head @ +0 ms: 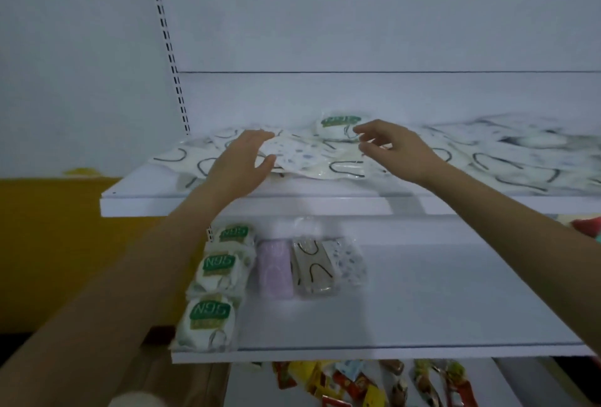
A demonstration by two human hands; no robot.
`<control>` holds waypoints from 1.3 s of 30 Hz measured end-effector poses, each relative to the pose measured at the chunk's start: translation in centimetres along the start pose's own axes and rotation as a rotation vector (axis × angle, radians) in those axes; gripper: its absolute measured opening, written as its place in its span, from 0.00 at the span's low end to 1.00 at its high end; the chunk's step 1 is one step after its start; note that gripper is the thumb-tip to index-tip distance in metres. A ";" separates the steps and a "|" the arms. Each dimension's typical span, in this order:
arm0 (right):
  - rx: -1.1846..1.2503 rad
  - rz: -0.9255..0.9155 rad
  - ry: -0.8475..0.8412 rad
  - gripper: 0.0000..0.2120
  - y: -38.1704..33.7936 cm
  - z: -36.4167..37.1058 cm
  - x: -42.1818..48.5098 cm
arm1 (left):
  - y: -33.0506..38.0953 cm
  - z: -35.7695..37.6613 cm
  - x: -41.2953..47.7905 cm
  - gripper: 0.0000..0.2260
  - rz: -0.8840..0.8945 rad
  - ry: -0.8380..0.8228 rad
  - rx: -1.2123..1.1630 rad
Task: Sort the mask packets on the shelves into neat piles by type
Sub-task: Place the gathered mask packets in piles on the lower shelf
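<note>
The white back wall (357, 16) rises behind the top shelf (146, 206). A yellow wall (48, 244) shows to the left of the top shelf and lower down. A second shelf (439, 292) sits under the top shelf and sticks out closer to the camera.

A messy heap (487, 153) of mask packets lies flat along the top shelf, from its left end to the right edge of the view. The packets point every which way. The far right of the heap is blurry.

Under the top shelf, at the left end of the second shelf, is a green row (214, 266) of three packs that runs from front to back. Beside it lie a purple packet (275, 268), a grey packet (313, 265) and a spotty packet (348, 262), side by side, long sides running front to back.

The left hand (239, 162) is over the left part of the top shelf. Its fingers are almost straight and rest on a dotted packet (292, 151), which lies on top of the heap, a bit tilted. The thumb touches its near edge. The right hand (395, 149) hangs over the middle of the top shelf with fingers loosely bent, holding nothing. Just behind its fingertips a green pack (338, 128) sits at the back of the top shelf.

Far below the top shelf, bright snacks (357, 384) are cut off by the bottom edge.
</note>
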State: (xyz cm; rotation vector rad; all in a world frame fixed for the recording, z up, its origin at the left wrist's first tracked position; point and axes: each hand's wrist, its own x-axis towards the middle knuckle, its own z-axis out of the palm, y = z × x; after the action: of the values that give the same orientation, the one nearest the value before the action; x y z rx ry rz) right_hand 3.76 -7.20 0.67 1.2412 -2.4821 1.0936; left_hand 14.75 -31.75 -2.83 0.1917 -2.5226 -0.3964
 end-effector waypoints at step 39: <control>0.609 0.243 0.304 0.13 2.1 -1.1 8.0 | 0.6 1.9 10.3 0.20 -0.079 0.231 -0.691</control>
State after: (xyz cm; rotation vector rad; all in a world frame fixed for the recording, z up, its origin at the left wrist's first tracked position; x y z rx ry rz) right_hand -3.17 -10.66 3.79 0.7976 -2.1715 2.0340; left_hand 5.12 -32.98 1.20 0.0601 -2.0211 -1.1681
